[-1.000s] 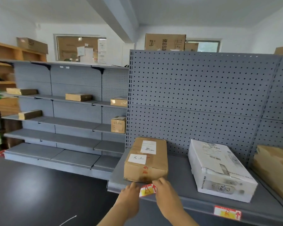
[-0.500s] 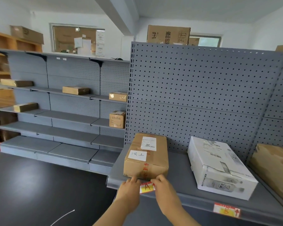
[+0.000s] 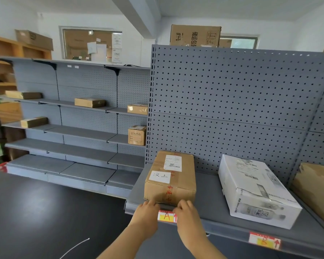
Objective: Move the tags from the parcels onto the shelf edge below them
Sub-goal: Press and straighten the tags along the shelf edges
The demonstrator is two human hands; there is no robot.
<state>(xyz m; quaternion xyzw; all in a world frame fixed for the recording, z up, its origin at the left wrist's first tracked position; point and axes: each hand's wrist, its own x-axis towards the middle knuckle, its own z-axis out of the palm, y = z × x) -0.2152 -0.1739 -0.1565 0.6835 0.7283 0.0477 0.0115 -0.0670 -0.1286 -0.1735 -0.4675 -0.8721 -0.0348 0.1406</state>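
A brown parcel [image 3: 171, 177] lies at the left end of the grey shelf [image 3: 209, 193]. Right below it, a red, yellow and white tag [image 3: 166, 216] sits flat against the shelf edge [image 3: 224, 227]. My left hand [image 3: 146, 214] presses on the tag's left end and my right hand [image 3: 187, 214] on its right end, fingertips on the shelf lip. A white parcel [image 3: 254, 189] lies further right, with a second tag [image 3: 264, 240] on the edge below it.
A torn brown parcel [image 3: 318, 189] sits at the far right of the shelf. A grey pegboard [image 3: 232, 109] backs it. More grey shelving [image 3: 79, 131] with several small boxes stands to the left, across a dark floor [image 3: 36, 212].
The tag went from tilted and off the shelf to flat against the shelf edge. Both hands closed in on its ends. The view shifted slightly closer.
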